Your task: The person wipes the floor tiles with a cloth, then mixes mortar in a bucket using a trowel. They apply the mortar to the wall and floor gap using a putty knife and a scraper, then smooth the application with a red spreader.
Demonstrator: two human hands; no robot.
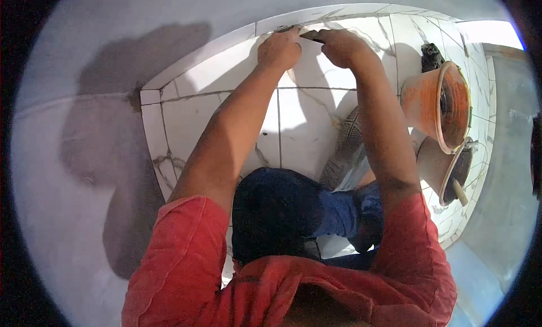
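Observation:
Both my arms reach forward to the base of the wall, where the white marble-look floor tiles [197, 107] meet the skirting tiles [237, 34]. My right hand [341, 46] is wrapped round a small dark scraper-like tool [311, 36], its flat blade pointing left toward my other hand. My left hand [279, 49] is closed close to the skirting, just left of the blade. Something dark shows at its fingertips, too small to name. Dark grout lines run between the tiles under both hands.
An orange, mortar-stained bucket [420, 98] lies tilted at the right, with a black crumpled thing [432, 57] behind it. Nearer stands a second bucket [435, 163] with a handle sticking out. My bent knee [276, 208] and a patterned cloth or shoe [345, 141] are below my arms.

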